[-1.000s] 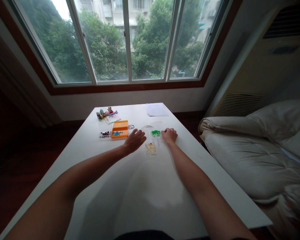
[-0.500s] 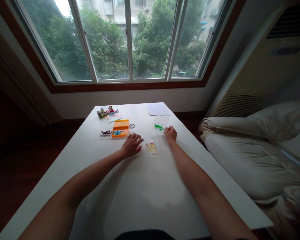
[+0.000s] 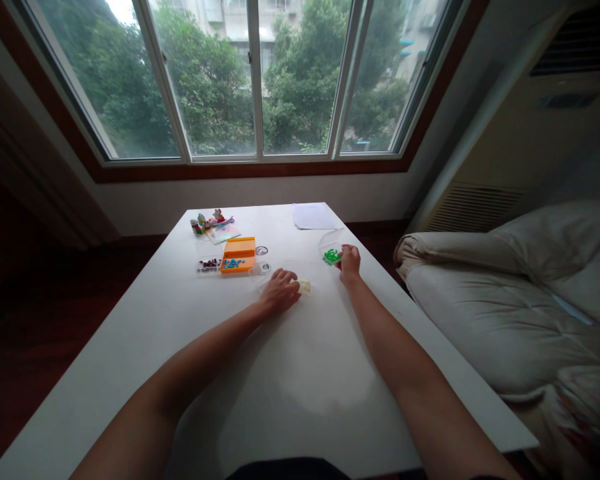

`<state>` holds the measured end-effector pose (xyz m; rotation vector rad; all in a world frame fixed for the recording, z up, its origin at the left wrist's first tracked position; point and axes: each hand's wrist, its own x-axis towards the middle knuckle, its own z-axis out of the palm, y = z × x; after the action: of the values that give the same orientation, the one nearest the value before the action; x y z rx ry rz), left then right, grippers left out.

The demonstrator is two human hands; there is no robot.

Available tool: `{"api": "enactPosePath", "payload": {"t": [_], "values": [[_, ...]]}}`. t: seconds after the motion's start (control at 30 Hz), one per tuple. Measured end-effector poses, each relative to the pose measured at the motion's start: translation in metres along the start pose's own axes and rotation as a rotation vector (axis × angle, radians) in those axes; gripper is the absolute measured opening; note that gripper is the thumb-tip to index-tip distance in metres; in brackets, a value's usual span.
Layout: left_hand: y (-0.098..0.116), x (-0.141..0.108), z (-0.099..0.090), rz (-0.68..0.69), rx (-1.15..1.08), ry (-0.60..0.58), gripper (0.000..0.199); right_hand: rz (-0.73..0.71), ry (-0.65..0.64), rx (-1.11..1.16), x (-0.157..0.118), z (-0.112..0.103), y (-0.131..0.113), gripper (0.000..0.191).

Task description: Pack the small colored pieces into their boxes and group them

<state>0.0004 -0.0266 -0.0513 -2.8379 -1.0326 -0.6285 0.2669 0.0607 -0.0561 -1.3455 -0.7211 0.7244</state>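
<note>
My left hand (image 3: 280,292) is closed on the clear box of yellow pieces (image 3: 305,287), and its fingers cover much of that box. My right hand (image 3: 349,261) grips the near right edge of a clear box with green pieces (image 3: 332,256), whose clear lid stands tilted at the back. Left of my hands lies an orange case (image 3: 240,255) with blue pieces in its front part. Beside it a clear box of dark brown pieces (image 3: 209,265) rests on the white table (image 3: 300,380).
Small colourful figures (image 3: 213,220) and a pastel sheet (image 3: 223,233) are at the table's back left. White paper (image 3: 312,217) lies at the back right. Clear round items (image 3: 263,268) sit beside the orange case. A pale sofa (image 3: 470,313) stands to the right.
The box of green pieces has shifted right with my right hand. My left hand has moved right onto the box of yellow pieces, which now sits slightly farther back.
</note>
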Motion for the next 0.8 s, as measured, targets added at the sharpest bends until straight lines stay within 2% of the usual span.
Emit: {"api": "enactPosePath", "payload": {"t": [0.1,0.27,0.53,0.67,0.8], "values": [[0.011,0.003,0.003,-0.072,0.020,0.004,0.014,0.099,-0.011,0.097,-0.001,-0.003,-0.007,0.024],[0.022,0.009,0.004,-0.116,0.020,0.008,0.022,0.205,-0.132,0.189,-0.009,0.003,-0.016,0.024],[0.011,0.017,0.015,-0.239,-0.099,-0.127,0.032,0.188,-0.413,0.188,-0.025,0.010,-0.023,0.044],[0.002,0.019,0.012,-0.247,-0.118,-0.142,0.042,0.138,-0.499,0.091,-0.032,0.011,-0.025,0.035],[-0.005,0.016,0.002,-0.221,-0.132,-0.114,0.031,0.044,-0.575,-0.032,-0.043,0.017,-0.029,0.032]]}}
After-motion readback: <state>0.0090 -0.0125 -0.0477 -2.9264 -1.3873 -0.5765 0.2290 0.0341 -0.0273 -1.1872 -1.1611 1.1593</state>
